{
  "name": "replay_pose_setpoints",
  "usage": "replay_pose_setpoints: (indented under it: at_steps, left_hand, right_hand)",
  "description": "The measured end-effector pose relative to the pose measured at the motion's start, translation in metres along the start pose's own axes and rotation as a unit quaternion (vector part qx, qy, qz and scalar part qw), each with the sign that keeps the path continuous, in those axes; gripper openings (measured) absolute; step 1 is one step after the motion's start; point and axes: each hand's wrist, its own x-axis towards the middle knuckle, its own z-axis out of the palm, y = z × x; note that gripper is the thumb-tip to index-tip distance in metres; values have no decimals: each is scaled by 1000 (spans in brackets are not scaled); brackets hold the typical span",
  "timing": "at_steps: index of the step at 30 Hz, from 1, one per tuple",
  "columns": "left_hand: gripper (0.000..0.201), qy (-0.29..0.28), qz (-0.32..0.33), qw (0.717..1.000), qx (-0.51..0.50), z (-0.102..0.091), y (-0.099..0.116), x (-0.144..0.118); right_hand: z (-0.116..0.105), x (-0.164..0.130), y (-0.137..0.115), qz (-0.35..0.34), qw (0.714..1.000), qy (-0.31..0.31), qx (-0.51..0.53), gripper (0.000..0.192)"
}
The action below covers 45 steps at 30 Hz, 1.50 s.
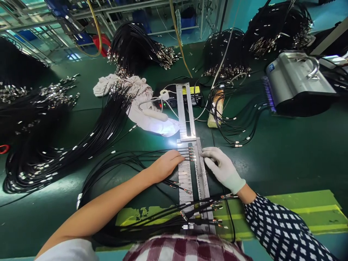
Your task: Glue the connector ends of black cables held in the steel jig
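My bare left hand point(169, 164) is closed, with its fingertips pinching a black cable point(160, 158) over the slotted metal fixture point(186, 177). Several cable ends with small metal tips point(191, 154) lie side by side across the fixture's slots by those fingers. On the other side, my right hand point(224, 169) wears a white glove. Its fingers and thumb are a little apart and their tips rest at the right-hand metal rail point(200, 170); nothing shows between them. Loose cable ends point(187, 191) lie across the fixture just below my left hand.
A thick bundle of black cables point(89, 145) curves along the left. A bright lamp wrapped in white cloth point(141, 99) stands behind the fixture, near a black power box point(196, 95). A silver machine point(297, 79) sits at right. More cables point(190, 214) cross in front.
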Motion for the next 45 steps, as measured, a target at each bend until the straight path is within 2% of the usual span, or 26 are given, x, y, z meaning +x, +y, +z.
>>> replay_pose_setpoints:
  at_steps: [3,10,13,15,19,23,27,31,35,39,45]
  left_hand:
    - [29,15,-5,998,55,-1,5,-6]
    - [42,-8,-94,993,73,4,16,-30]
    - [43,-11,-117,987,113,6,19,-30]
    - [44,-39,-132,984,115,1,23,-26]
    - [38,-101,-137,985,35,-22,36,-29]
    - [22,-125,-170,976,-53,-36,48,-48]
    - [15,-97,-206,966,-124,-39,45,-57]
    - [10,-72,-224,943,-234,-43,36,-51]
    - [7,-74,-252,923,-280,-48,33,-43]
    - [2,-62,-281,929,-232,-43,37,-36]
    - [8,-32,-265,959,-97,-26,38,-37]
  right_hand:
    - [0,0,1,0,1000,3,-1,17]
    - [2,0,4,-3,1000,4,-10,18]
    - [3,1,7,-5,1000,7,-13,18]
    - [3,0,9,-17,1000,7,-18,18]
    - [1,-10,10,-36,999,-3,-28,18]
    - [-1,-18,9,-42,998,-12,-45,19]
    - [1,-17,8,-34,998,-13,-50,19]
    - [1,-14,8,-38,998,-15,-53,19]
    - [1,-14,7,-30,998,-16,-54,19]
    - [0,-15,5,-18,998,-18,-52,18]
    - [0,-14,6,-16,998,-20,-53,17]
